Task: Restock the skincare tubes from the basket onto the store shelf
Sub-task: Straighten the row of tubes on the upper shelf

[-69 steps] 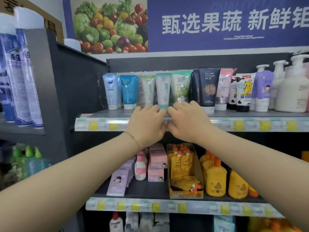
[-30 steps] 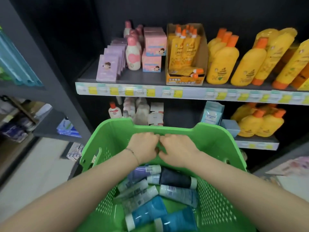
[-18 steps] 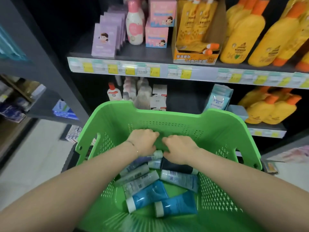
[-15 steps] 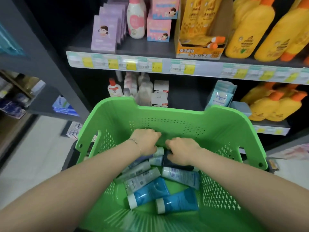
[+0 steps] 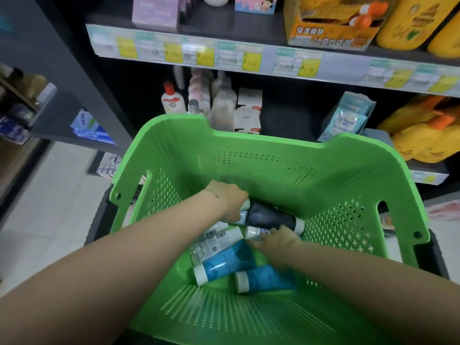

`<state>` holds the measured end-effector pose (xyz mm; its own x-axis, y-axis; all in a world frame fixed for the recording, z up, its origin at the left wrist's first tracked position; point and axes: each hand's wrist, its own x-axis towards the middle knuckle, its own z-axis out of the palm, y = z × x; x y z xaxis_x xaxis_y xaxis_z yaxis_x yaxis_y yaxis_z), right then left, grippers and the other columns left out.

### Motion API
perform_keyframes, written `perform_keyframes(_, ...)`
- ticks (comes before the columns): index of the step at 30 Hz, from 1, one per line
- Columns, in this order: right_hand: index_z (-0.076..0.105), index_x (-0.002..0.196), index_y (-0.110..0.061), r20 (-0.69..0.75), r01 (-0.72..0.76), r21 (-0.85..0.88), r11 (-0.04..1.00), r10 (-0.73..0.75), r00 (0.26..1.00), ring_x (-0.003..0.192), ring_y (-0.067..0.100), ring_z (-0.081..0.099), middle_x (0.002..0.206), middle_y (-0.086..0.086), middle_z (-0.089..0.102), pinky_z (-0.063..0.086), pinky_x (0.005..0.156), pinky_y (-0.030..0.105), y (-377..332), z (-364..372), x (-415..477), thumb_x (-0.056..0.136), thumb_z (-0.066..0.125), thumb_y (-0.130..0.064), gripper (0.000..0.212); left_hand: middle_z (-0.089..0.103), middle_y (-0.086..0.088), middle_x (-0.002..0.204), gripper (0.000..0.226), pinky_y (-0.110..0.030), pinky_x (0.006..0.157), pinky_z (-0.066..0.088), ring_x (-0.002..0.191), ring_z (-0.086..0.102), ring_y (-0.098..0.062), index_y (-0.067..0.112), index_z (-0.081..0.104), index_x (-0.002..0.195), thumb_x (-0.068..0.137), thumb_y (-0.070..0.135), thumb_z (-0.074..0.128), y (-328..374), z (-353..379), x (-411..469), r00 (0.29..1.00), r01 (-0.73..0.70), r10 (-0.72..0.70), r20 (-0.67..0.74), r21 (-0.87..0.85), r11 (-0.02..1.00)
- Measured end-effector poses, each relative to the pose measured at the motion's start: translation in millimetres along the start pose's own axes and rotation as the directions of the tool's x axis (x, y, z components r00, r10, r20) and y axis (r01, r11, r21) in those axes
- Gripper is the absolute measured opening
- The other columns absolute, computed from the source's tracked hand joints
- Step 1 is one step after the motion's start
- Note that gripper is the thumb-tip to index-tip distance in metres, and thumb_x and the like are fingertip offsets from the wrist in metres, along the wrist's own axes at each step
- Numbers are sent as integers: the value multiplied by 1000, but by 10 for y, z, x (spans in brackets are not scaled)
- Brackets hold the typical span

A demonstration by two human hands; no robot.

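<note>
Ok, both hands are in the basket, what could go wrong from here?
The left hand sits on overlapping tubes; lifting one may drag the dark tube along. The right hand holds a white-capped tube near its cap, so it might slip back into the basket.

Dark shelving (image 5: 82, 78) rises beside a pale tiled floor (image 5: 57, 207)

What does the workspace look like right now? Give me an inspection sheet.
Surface: green basket, on a dark frame.
Job's things: dark tube, blue tubes, pale tubes, all lying in the basket.
Clutter: nothing seen.
Grips: left hand over the tube ends; right hand on a white-capped tube; hold unclear.
Cables: nothing seen.
Surroundings: shelf with price tags, yellow bottles, white boxes.
</note>
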<state>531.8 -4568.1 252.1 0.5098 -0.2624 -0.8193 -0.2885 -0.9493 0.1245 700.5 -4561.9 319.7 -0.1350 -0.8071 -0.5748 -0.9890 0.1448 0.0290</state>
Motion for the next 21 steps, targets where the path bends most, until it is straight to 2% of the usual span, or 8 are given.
perform_keyframes(4,3,152,-32,-65,-31,107,994,38,997,128,30,41,148,8,35,40,96,44,-108,28,116,88,61,-21,87,57,-2,117,39,-35,75,50,99,59,-23,21,45,128,92,35,51,24,-47,-7,1000,-12,12,-17,-1,1000)
perform_keyframes(8,11,150,-29,-71,-85,99,991,93,993,121,27,43,140,6,41,41,85,39,-109,75,161,87,60,-22,80,54,-6,125,39,-36,75,43,108,57,-27,20,43,131,95,35,45,65,-103,-33,999,-27,27,-26,1,1000)
perform_keyframes(12,15,148,-29,-77,-97,73,993,102,992,120,27,44,137,6,42,42,87,42,-71,78,185,84,65,-23,82,54,-6,126,38,-35,75,42,108,57,-27,19,43,131,96,34,44,66,-141,-56,1000,-24,24,-17,4,1000)
perform_keyframes(16,-15,149,-35,-46,-72,74,995,76,996,105,22,59,134,-1,52,49,78,36,-82,177,217,92,54,-22,91,54,-6,126,40,-37,76,43,109,57,-27,20,42,133,96,34,44,60,-133,-45,1000,-21,21,2,15,1000)
perform_keyframes(17,-17,149,-35,-51,-66,68,995,70,996,103,21,60,133,-1,53,49,76,36,-73,185,223,93,52,-21,90,53,-6,127,41,-37,78,43,110,56,-27,20,41,133,96,35,44,61,-137,-43,1000,-20,20,2,12,1000)
perform_keyframes(21,11,148,-33,-112,-85,88,992,95,989,119,28,46,136,6,43,47,80,41,-16,80,241,89,58,-20,77,52,-6,129,43,-38,81,43,114,55,-28,20,41,134,96,39,44,69,-146,-41,1000,-22,22,1,9,1000)
